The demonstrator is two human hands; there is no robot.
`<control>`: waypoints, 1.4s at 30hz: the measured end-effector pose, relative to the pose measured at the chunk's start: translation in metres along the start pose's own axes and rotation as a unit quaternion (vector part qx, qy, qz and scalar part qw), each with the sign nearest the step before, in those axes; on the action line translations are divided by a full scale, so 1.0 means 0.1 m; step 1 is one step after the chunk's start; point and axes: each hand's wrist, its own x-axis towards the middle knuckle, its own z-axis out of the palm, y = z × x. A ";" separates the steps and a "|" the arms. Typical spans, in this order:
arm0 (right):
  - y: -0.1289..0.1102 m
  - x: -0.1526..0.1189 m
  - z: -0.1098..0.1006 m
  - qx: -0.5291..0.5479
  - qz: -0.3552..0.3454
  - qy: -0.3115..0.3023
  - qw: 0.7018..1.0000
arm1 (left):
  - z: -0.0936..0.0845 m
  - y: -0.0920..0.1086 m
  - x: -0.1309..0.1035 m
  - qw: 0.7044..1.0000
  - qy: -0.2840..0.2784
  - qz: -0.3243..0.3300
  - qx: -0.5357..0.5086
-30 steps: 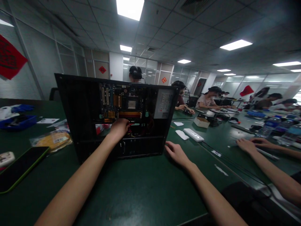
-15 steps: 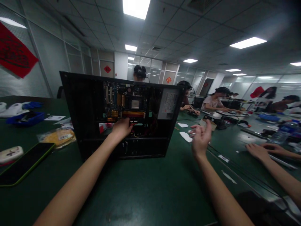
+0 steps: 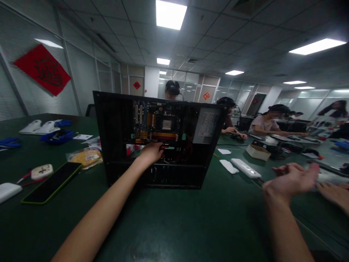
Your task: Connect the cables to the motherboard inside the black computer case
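Note:
A black computer case [image 3: 160, 178] stands upright on the green table with its open side facing me. Inside it are a motherboard [image 3: 152, 122] and a silver-labelled power supply [image 3: 204, 125]. My left hand [image 3: 149, 153] reaches into the case just under the board, its fingers curled. A thin red piece [image 3: 164, 147] shows beside the thumb, but what the fingers grip is hidden. Out to the right of the case, my right hand [image 3: 293, 180] is above the table, palm turned up, fingers loosely apart and slightly blurred, with nothing seen in it.
Left of the case lie a phone [image 3: 51, 183], a yellow item in a plastic bag [image 3: 87, 157] and a blue tray [image 3: 56, 137]. To its right are a white power strip [image 3: 245, 168] and an open cardboard box [image 3: 258, 152]. A co-worker's hand [image 3: 334, 193] rests at far right.
My right hand has swung right, away from the case, toward the co-worker's hand, uncovering the white power strip. My left hand stays inside the case. The whole view has shifted left.

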 end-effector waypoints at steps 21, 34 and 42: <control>-1.08 -1.53 0.36 -0.026 -0.286 -0.542 0.790 | 0.03 -0.05 0.05 0.999 0.003 0.032 -0.036; -0.85 -1.00 0.29 0.032 0.048 -0.204 0.977 | -0.01 -0.02 0.06 0.998 -0.001 0.059 -0.024; -0.57 -1.20 0.36 -0.021 0.038 -0.367 0.929 | 0.04 -0.10 0.12 0.997 -0.008 0.054 -0.054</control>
